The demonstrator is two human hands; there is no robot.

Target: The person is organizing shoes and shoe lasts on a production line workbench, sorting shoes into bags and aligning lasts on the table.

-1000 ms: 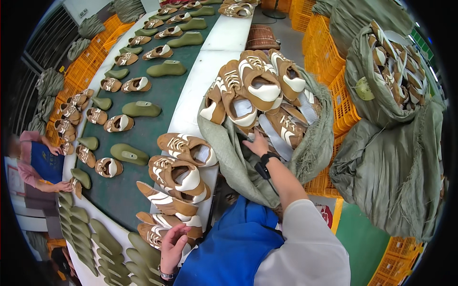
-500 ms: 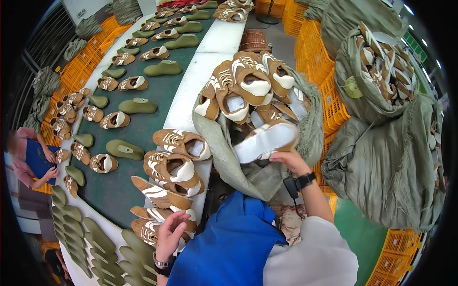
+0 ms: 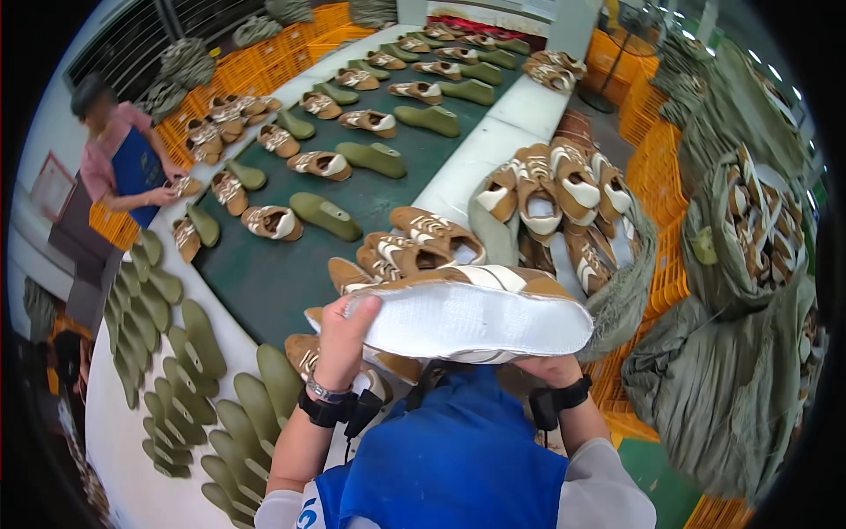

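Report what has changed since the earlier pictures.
A shoe has left the sack, carried leftward by the right hand, now at one end; the left hand, empty before, grips the other. The shoes topping the sack stay as they were.

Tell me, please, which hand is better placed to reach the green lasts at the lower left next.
Probably the left hand: it is nearer the green lasts, though it grips the shoe. The right hand is farther away, partly hidden by the shoe's right end.
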